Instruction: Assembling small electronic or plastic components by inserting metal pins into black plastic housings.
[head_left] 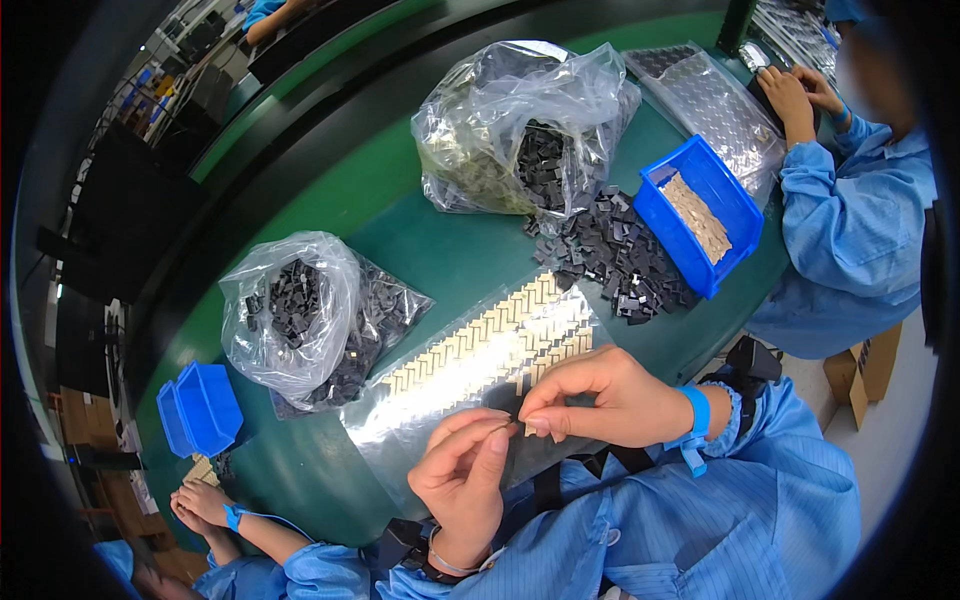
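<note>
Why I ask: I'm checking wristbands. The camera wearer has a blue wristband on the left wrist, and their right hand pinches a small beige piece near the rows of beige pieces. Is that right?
No: the head view shows the blue wristband on the right wrist, not the left. The right hand does pinch a small beige piece near the rows of beige pieces.

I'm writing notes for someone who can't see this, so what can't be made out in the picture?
All in the head view:
Small parts between the left hand and right hand: exact shapes mostly hidden by fingertips.
Deeper contents of the big bag: obscured by creased, shiny plastic.
Dark thing at the far-right co-worker's hands: too small, partly covered by fingers.
Lower-left co-worker: cut off by the lower edge.
</note>
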